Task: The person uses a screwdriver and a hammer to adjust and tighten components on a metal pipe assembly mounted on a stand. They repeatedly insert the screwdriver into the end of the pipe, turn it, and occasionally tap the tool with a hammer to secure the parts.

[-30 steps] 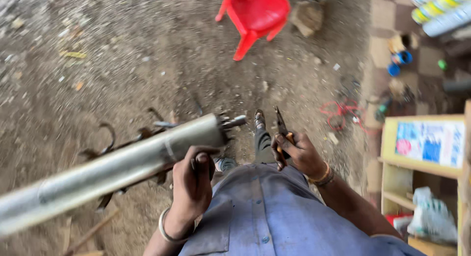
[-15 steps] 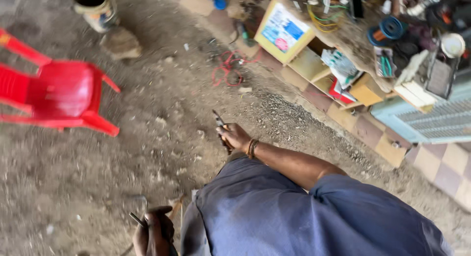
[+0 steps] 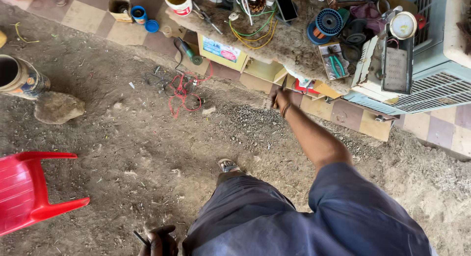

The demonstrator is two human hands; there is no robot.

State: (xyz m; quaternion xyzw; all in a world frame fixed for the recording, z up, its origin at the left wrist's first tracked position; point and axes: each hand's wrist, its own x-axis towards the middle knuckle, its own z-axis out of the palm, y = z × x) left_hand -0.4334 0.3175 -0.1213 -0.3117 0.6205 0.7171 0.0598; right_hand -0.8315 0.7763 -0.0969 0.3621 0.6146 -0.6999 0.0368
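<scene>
My right hand [image 3: 280,100] is stretched out toward the cluttered workbench [image 3: 294,54], a bangle on its wrist. It grips a dark slim plier-like tool [image 3: 283,83] that points up at the bench's edge. My left hand [image 3: 158,242] sits at the bottom edge beside my blue clothing [image 3: 314,221], closed around a thin dark object [image 3: 140,236]; most of that object is out of frame. One sandalled foot [image 3: 227,165] stands on the dirt floor.
A red plastic chair [image 3: 29,192] lies at the left, with a stone [image 3: 58,107] and a tin can [image 3: 19,78] behind it. Tangled red wire [image 3: 184,94] and an angle grinder [image 3: 189,52] lie below the bench. A blue spool [image 3: 327,21], green pliers [image 3: 336,64] and a metal cabinet [image 3: 431,84] are at the right.
The view has swung toward the workbench. My right hand has gone from near my body out to the bench edge with the tool. The long metal pipe is no longer in view.
</scene>
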